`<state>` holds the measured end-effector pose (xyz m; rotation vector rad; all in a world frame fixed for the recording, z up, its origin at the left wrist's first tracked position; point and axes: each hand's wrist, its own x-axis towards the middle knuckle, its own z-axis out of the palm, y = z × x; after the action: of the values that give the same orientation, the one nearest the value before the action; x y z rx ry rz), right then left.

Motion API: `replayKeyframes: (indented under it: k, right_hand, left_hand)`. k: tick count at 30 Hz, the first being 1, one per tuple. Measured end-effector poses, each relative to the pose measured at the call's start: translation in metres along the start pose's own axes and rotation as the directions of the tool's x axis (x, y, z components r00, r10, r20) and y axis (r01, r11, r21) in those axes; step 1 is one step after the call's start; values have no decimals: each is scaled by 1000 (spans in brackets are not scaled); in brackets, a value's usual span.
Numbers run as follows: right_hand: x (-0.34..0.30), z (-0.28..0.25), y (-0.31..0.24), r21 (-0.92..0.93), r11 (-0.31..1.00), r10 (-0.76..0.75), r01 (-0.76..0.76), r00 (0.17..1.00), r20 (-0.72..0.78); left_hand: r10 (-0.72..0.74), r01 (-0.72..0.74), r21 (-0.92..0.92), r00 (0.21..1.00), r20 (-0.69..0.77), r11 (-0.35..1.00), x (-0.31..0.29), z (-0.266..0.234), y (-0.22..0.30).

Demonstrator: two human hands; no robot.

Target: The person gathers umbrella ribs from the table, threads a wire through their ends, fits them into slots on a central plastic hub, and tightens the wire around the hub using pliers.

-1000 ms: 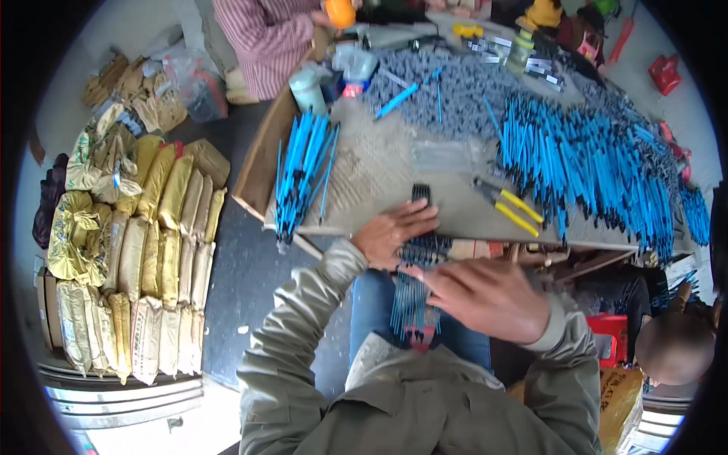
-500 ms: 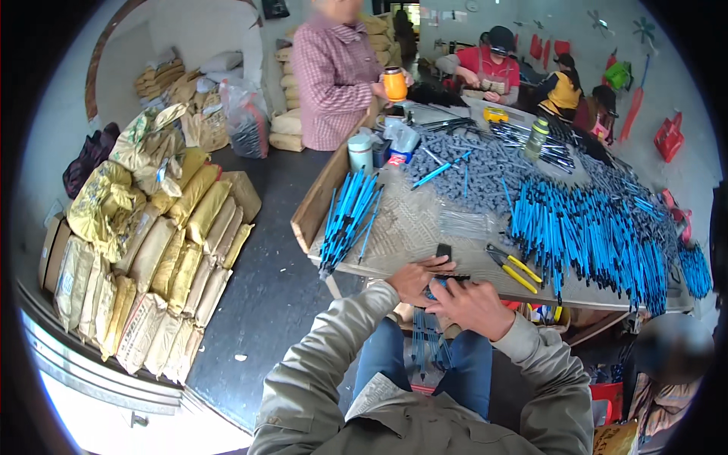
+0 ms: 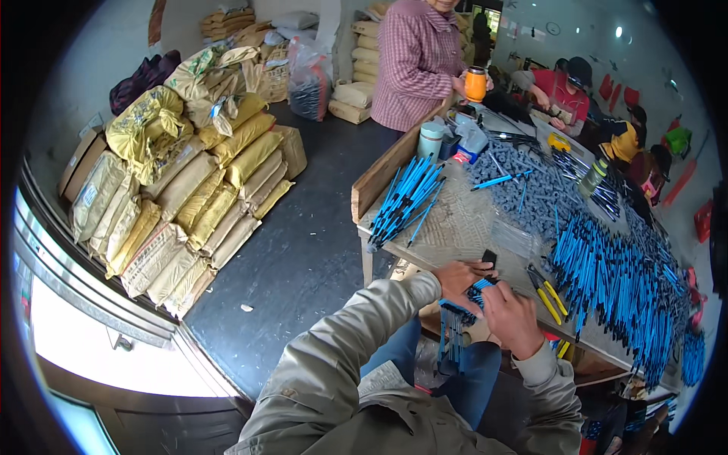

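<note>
At the table's near edge, my left hand [image 3: 457,279] and my right hand [image 3: 513,317] are close together around a bundle of thin blue rods [image 3: 479,288] with dark ends. My left hand lies over the bundle from the left, its thumb below and fingers reaching toward a small black block [image 3: 489,258] on the table. My right hand, fingers bent, grips the bundle's right side and partly hides it. Below the hands, more thin blue rods [image 3: 453,337] hang above my lap. Yellow-handled pliers [image 3: 547,296] lie to the right of my right hand.
A large pile of blue rods [image 3: 614,280] covers the table's right side; grey parts [image 3: 531,182] heap behind. Another blue rod bundle [image 3: 407,201] leans at the left corner by a wooden board [image 3: 394,171]. A person [image 3: 417,64] holds an orange jar [image 3: 475,83]. Stacked sacks [image 3: 197,189] stand left.
The view has swung left, so the scene sits farther right and tilted. More of the blue rods shows between my hands, and my right hand has shifted to their right side.
</note>
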<state>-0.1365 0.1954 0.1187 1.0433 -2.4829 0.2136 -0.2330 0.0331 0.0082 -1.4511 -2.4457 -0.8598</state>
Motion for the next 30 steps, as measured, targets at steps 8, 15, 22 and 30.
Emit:
replayKeyframes:
  k: [8,15,22,30]
  right_hand:
    - [11,-12,14,18,1000,16,-14,995,-98]
    - [12,-13,27,10,990,-141,144,980,-138]
    - [68,-61,73,128,986,134,-111,972,-191]
    - [197,-56,210,-219,934,181,-281,904,-387]
  left_hand:
    - [-94,94,0,995,26,996,0,4,-2]
    - [-86,85,-19,994,-67,996,1,14,-5]
    - [30,-24,64,994,-102,998,1,9,1]
    - [32,-29,35,996,-83,999,7,2,3]
